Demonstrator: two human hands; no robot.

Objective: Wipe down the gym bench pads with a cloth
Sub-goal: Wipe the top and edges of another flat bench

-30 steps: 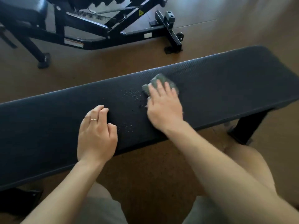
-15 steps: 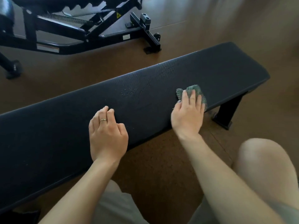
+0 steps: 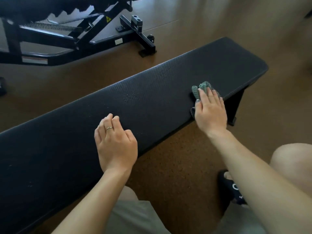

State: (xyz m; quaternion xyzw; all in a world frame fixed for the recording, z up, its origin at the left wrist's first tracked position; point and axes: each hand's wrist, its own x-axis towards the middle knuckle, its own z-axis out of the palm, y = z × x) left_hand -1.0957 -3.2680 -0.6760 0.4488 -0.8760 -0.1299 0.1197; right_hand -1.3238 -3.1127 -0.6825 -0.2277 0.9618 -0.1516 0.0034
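The cloth (image 3: 203, 89) is a small grey-green rag, soft and limp, bunched up ahead of the fingertips; it looks light enough to slide wherever the palm pushes it and will fold or roll if dragged by one edge. The best hold is the one shown: the right hand (image 3: 210, 112) laid flat over it, fingers straight and together, pressing it down onto the counter pad (image 3: 152, 102) so the fabric spreads under the palm. A corner hangs out by the thumb, over the near edge of the pad. The pad itself is a long, firm, textured black surface, probably grippy enough to tug at the cloth, so steady downward pressure should matter more than a tight grip.

The left hand (image 3: 116, 142) holds nothing; it rests on the pad near the front edge with its fingers loosely curled, a ring (image 3: 108, 128) on one finger, likely bracing the body. Droplets (image 3: 130, 97) sit on the pad between the two hands, further from the body than either.

Compared with a second ago, the right hand and cloth have swept away from the droplet patch toward the pad's right end, close to the near edge. The left hand has barely shifted
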